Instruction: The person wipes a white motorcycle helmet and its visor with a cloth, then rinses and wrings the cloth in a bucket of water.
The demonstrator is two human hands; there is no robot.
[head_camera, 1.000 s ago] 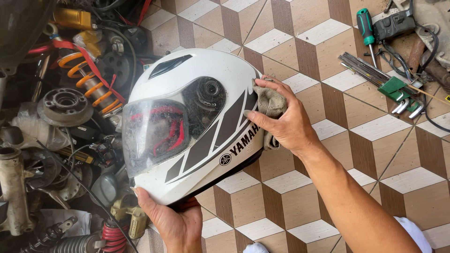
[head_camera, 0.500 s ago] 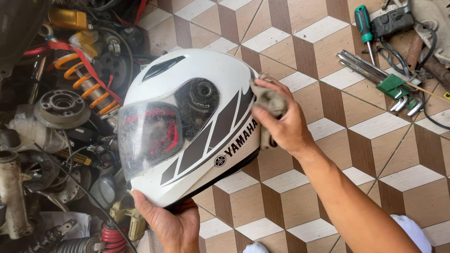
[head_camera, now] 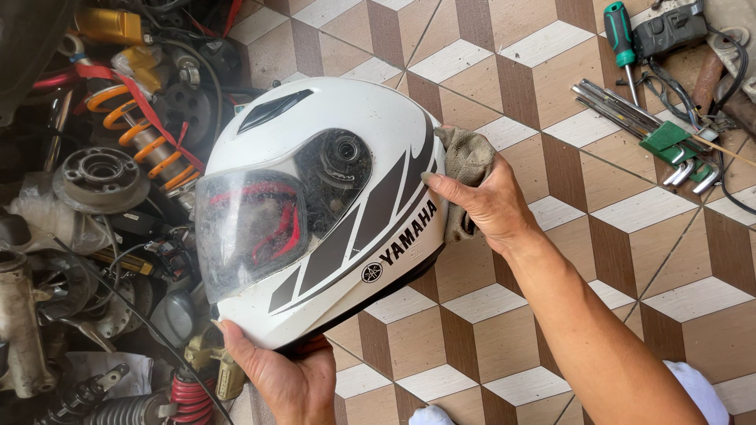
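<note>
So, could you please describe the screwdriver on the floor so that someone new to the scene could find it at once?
Start from the patterned tile floor of brown, beige and white diamonds, and go to its top right corner, above the fan of silver hex keys in a green holder. The green-handled screwdriver lies there, its shaft pointing toward the keys. It is the only tool there with a green and black grip.

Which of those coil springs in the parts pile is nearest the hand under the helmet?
The red spring at the bottom, just beside the left hand. The orange spring lies far up, behind the white helmet.
</note>
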